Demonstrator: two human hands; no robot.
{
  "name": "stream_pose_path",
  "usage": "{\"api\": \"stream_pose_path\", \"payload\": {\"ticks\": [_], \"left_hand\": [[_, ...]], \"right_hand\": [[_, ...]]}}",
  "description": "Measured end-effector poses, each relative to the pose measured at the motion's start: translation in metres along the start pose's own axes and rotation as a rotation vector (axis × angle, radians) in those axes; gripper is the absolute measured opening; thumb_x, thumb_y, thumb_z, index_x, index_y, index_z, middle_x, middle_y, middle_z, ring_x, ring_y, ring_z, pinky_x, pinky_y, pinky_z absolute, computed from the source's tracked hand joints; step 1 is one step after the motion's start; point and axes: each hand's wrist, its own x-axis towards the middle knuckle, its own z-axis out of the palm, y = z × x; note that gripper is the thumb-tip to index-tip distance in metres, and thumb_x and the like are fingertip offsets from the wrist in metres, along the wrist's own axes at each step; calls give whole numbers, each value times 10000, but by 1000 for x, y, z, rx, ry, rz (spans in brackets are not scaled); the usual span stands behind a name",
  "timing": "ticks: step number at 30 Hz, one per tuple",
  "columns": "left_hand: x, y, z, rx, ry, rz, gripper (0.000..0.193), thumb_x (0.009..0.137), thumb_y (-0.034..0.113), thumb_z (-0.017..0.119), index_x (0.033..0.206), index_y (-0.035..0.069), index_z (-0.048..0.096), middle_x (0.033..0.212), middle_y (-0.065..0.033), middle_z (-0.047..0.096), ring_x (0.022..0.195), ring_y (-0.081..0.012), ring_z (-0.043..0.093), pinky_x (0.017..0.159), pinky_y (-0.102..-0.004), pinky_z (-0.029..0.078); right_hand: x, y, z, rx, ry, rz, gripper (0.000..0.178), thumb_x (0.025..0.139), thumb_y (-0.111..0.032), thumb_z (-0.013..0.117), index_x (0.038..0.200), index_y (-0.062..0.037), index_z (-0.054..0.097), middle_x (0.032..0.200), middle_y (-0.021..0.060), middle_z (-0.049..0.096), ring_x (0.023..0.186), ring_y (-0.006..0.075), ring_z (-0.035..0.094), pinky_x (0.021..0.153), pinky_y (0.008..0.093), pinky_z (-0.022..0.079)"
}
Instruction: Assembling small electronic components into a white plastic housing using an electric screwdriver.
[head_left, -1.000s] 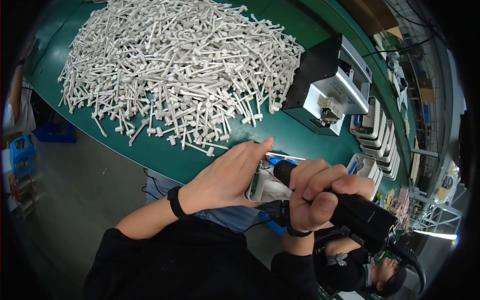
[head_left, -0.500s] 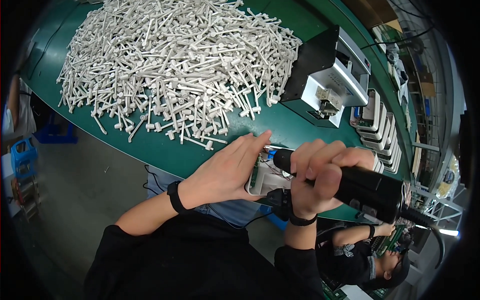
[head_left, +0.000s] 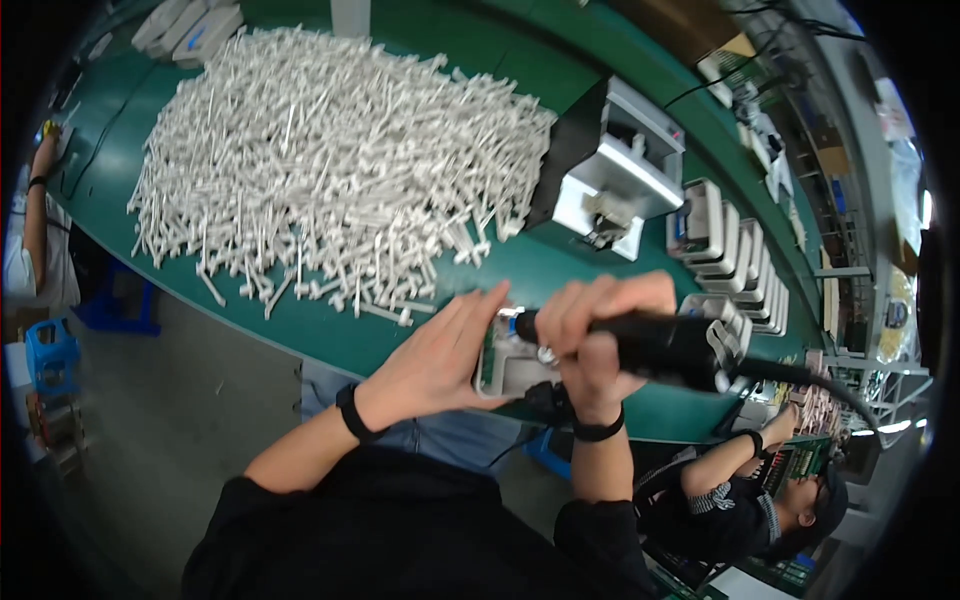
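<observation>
My left hand [head_left: 428, 358] steadies a small open white plastic housing [head_left: 522, 374] at the table's near edge, its fingers along the left side. Inside the housing are a narrow green circuit board [head_left: 488, 362] and a bit of blue. My right hand [head_left: 592, 335] is wrapped round a black corded electric screwdriver [head_left: 668, 348], held nearly level with its nose over the housing. The tip is hidden from me. A black plug-like part [head_left: 548, 402] sits beside my right wrist, at the housing's lower corner.
A wide heap of white plastic rods [head_left: 330, 160] covers the table's middle. Behind the housing stands a black and silver machine [head_left: 610, 170]. Stacked white housings [head_left: 730, 255] are to the right. A co-worker [head_left: 740, 500] sits at lower right; another person's arm [head_left: 38, 215] shows at far left.
My view has shifted, bringing more of the table's far side into sight. The screwdriver has swung closer to level. Both hands keep their holds.
</observation>
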Motion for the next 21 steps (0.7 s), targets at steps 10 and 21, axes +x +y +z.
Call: {"api": "stream_pose_path", "payload": {"ticks": [10, 21], "left_hand": [[2, 19, -5, -154, 58, -208, 988, 882, 425, 817, 1610, -23, 321, 1393, -198, 550, 1282, -358, 565, 1085, -454, 483], [44, 38, 20, -1347, -279, -518, 857, 1048, 524, 558, 1668, 27, 235, 1637, -171, 421, 1488, -300, 462, 1227, -454, 391]], "right_hand": [[99, -17, -132, -682, 454, 68, 674, 1108, -496, 556, 1542, 3, 425, 1181, 157, 629, 958, 220, 657, 888, 321, 556], [52, -26, -119, -1105, 367, -237, 359, 1042, -128, 647, 1375, 2, 628, 1131, 152, 707, 1026, 255, 681, 939, 344, 529]]}}
